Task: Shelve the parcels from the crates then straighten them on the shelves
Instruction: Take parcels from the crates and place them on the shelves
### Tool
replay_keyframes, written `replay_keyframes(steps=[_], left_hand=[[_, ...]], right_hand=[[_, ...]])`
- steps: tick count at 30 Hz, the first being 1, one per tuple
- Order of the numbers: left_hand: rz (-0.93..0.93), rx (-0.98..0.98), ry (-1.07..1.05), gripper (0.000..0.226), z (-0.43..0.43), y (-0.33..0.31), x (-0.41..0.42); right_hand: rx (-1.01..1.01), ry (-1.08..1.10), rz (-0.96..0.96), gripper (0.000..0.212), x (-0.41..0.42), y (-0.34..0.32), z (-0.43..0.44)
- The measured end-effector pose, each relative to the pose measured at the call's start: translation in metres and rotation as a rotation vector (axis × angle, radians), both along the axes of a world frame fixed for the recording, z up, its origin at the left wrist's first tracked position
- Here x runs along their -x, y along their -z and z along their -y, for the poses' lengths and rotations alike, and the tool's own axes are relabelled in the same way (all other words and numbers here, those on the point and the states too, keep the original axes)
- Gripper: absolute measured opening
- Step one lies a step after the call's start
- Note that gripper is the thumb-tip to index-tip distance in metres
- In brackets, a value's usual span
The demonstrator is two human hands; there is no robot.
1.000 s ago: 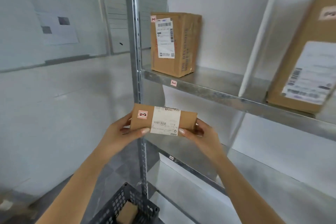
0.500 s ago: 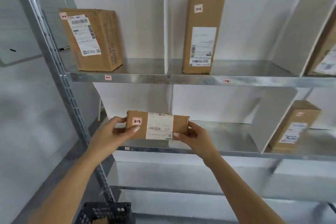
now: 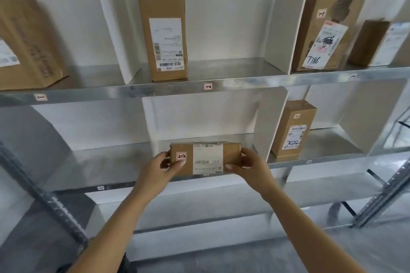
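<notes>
Left hand (image 3: 163,167) and right hand (image 3: 250,167) grasp the ends of a parcel (image 3: 206,158), label facing out, at the front edge of the middle shelf (image 3: 111,162). A box (image 3: 294,128) stands in the bay to the right, a tall box (image 3: 163,24) above.

wall (image 3: 233,17): white, plain | dividers (image 3: 111,29): white panels, standing upright | post (image 3: 51,204): perforated steel, lower left, slanting across view | braces (image 3: 386,193): steel diagonals, far right | tag (image 3: 207,86): pink, handwritten 1-2 | floor (image 3: 332,257): grey
</notes>
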State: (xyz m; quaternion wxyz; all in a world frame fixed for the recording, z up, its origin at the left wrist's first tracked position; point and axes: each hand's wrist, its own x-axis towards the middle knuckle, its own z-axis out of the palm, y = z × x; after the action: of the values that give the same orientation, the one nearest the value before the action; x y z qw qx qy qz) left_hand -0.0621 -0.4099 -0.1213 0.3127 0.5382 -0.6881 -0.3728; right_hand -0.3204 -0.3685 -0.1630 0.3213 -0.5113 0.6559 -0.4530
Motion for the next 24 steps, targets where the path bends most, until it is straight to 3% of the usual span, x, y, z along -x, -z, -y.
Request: replay_keyframes(steps=[4, 9, 18, 20, 24], left_hand=[[0.039, 0.065, -0.093, 0.034, 0.016, 0.036, 0.019], [0.034, 0.007, -0.162, 0.034, 0.050, 0.087, 0.010], [0.058, -0.029, -0.232, 0.026, 0.100, 0.178, 0.009], [0.026, -0.042, -0.264, 0.036, 0.106, 0.190, 0.010], [0.008, -0.005, -0.230, 0.077, 0.116, 0.206, 0.017]], right_hand=[[0.000, -0.013, 0.010, 0.064, 0.005, 0.029, 0.026], [0.018, -0.041, 0.021, 0.071, -0.010, 0.066, 0.067], [-0.038, 0.022, -0.002, 0.059, -0.024, 0.149, 0.124], [-0.036, 0.015, -0.023, 0.057, -0.028, 0.163, 0.129], [-0.032, 0.033, -0.092, 0.056, -0.034, 0.182, 0.139]])
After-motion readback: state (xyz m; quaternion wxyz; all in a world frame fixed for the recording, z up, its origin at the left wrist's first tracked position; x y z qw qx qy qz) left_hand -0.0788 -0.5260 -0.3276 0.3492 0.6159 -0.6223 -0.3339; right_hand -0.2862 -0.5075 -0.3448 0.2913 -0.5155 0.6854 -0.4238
